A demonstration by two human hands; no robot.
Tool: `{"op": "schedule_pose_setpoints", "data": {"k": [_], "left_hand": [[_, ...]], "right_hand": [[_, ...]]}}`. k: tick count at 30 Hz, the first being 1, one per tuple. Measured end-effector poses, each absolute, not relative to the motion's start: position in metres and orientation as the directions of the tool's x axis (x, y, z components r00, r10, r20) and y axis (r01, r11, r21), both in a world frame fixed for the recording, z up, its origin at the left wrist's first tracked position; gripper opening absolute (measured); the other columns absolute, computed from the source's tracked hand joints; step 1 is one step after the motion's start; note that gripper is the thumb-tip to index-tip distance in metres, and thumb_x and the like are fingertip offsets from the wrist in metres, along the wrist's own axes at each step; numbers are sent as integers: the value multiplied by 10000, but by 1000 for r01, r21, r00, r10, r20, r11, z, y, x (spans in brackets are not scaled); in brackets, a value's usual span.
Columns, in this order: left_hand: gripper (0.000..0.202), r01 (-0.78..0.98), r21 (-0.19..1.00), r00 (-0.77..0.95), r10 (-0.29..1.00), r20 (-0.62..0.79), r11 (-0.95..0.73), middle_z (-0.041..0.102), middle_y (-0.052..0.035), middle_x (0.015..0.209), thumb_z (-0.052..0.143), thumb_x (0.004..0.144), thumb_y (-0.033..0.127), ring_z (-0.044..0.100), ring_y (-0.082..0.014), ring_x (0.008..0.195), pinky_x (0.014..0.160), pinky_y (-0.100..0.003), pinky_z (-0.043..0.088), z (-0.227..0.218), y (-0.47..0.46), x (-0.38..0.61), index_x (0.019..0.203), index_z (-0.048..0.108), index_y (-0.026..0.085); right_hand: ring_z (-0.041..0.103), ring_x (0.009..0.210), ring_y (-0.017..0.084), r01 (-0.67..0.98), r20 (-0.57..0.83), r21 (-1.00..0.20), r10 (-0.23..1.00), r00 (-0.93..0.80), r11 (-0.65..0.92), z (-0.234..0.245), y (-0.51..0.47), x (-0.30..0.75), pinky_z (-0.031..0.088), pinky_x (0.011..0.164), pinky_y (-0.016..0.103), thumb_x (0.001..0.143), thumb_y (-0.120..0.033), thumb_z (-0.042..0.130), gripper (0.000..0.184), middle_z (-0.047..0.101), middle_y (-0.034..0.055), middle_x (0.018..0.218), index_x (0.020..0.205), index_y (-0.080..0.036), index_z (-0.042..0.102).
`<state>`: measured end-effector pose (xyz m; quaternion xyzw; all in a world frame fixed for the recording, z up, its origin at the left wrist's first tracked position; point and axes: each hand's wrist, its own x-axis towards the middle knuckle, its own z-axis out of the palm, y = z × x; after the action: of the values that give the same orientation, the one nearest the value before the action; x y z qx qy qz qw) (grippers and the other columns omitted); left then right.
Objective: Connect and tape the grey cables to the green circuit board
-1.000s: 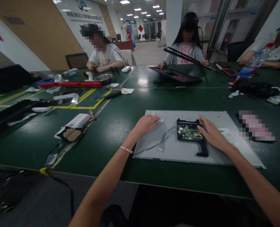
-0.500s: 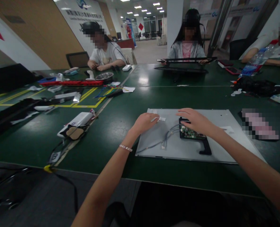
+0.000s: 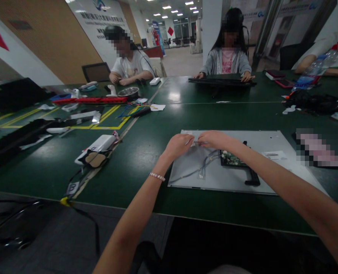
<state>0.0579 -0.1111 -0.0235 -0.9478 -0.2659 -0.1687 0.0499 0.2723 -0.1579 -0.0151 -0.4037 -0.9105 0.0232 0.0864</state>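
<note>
A grey-white flat panel (image 3: pixel 186 183) lies on the green table in front of me. Over its far left part, my left hand (image 3: pixel 180 146) pinches a small pale strip (image 3: pixel 195 143) that looks like clear or white tape. My right hand (image 3: pixel 214 139) is close beside it, thumb and fingers pressed together at the strip's other side. A green circuit board (image 3: pixel 232 158) in a black frame rests on the panel, partly hidden by my right forearm. Thin grey-blue cables (image 3: pixel 204 164) run from the board towards the panel's left edge.
A white battery-like pack (image 3: pixel 96 150) with a cable lies to the left. A pinkish, pixelated object (image 3: pixel 319 148) is to the right of the panel. Black parts, a red bar (image 3: pixel 91 100) and wires occupy the far left. Across the table, several people sit; one handles a black frame (image 3: pixel 221 82).
My right hand has moved left from above the circuit board to meet my left hand at the pale strip. Across the table, a person has lowered the black frame.
</note>
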Motion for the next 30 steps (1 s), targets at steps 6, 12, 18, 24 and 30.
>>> {"op": "schedule_pose_setpoints", "data": {"k": [6, 12, 18, 24, 30], "left_hand": [[278, 537, -15, 790, 496, 360, -844, 744, -97, 937, 445, 971, 241, 696, -224, 883, 789, -321, 499, -24, -109, 57, 1009, 710, 168], [286, 562, 0, 764, 520, 381, -827, 744, -94, 966, 445, 973, 255, 696, -221, 903, 824, -325, 503, -26, -108, 57, 1028, 713, 172], [274, 567, -8, 766, 523, 374, -824, 740, -94, 946, 453, 965, 242, 691, -216, 911, 843, -333, 499, -23, -111, 57, 1017, 714, 179], [296, 567, -39, 778, 519, 353, -823, 732, -99, 880, 433, 966, 229, 684, -221, 854, 812, -337, 488, -21, -110, 57, 960, 723, 167], [303, 567, -52, 782, 517, 348, -822, 724, -101, 856, 423, 967, 228, 679, -222, 843, 788, -334, 475, -20, -110, 56, 928, 716, 161]], "right_hand": [[668, 953, 219, 795, 111, -9, 790, -603, 607, -13, -167, 277, 455, 791, 277, 915, -119, 543, 187, 726, 124, 1013, 958, -142, 724], [675, 928, 222, 821, 109, 39, 814, -571, 570, -11, -172, 290, 462, 742, 283, 923, -98, 516, 210, 718, 114, 1009, 980, -160, 708], [662, 974, 227, 816, 102, 23, 810, -577, 578, -5, -177, 294, 471, 752, 295, 931, -190, 567, 177, 710, 97, 1066, 1051, -182, 696], [639, 1002, 257, 856, 127, 6, 848, -514, 518, -6, -180, 272, 473, 811, 317, 919, -320, 616, 214, 698, 130, 1057, 1012, -152, 708], [654, 941, 264, 922, 176, -21, 909, -377, 386, -12, -177, 244, 483, 774, 329, 941, -251, 539, 226, 697, 172, 988, 984, -110, 709]]}}
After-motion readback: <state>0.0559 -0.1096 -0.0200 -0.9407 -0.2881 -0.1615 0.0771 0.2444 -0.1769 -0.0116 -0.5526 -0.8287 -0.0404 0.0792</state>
